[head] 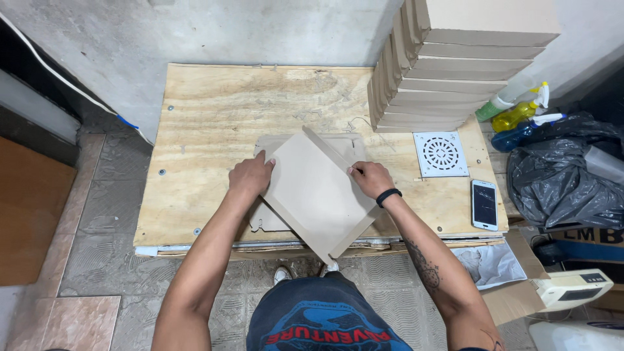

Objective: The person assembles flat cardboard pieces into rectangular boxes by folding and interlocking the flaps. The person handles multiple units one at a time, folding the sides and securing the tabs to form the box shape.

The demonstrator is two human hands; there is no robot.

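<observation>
Cardboard tray sits between left hand and right hand, fingertips on its edges.

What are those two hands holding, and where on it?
A tan cardboard box tray: left hand presses its left corner, right hand pinches its raised upper-right edge.

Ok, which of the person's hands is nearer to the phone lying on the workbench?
Right. The right hand rests on the right edge of the folded cardboard tray, a short way left of the phone. The left hand presses the tray's far left corner, much farther away.
</observation>
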